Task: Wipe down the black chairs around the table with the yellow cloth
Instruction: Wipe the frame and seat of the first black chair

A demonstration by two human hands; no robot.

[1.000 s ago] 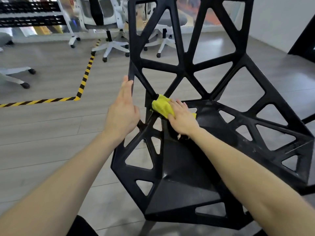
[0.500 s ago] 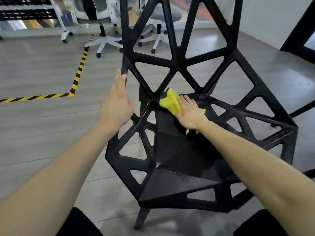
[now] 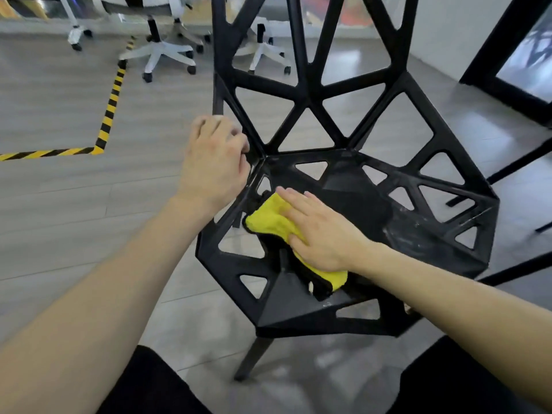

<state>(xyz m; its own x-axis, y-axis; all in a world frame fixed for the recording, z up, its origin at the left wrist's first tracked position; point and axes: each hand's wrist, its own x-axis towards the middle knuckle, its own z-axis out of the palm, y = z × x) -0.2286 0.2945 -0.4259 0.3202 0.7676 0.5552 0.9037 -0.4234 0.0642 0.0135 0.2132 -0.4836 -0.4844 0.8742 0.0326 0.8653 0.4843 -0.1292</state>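
On the seat of a black moulded-plastic chair (image 3: pixel 352 162), built as a lattice of angular struts with triangular cut-outs, lies a bright yellow, fuzzy microfibre cloth (image 3: pixel 268 219). It sits at the seat's left side, close to the corner where the seat meets the backrest, and its folded lower end pokes out beneath the wrist, showing a dark edge trim. The right hand (image 3: pixel 321 231) rests flat on top of the cloth, fingers straight and together, pointing toward the back-left corner, pressing the fabric against the smooth solid panel at the seat's centre. Pale dusty smears mark the seat surface to the right of that hand.

The left hand (image 3: pixel 213 162) is at the chair's left edge, where the backrest strut comes down to the seat. Its fingers curl over the strut, gripping the frame; the fingertips are blurred. Both forearms are bare and reach in from the bottom of the view.

Beneath the chair is a floor of grey wood-grain planks (image 3: pixel 74 204). A strip of yellow-and-black striped hazard tape (image 3: pixel 109 115) runs across it in an L shape at left. White office chairs on five-star wheeled bases (image 3: pixel 162 52) stand in the background, and a black frame (image 3: pixel 501 55) rises at the right edge.
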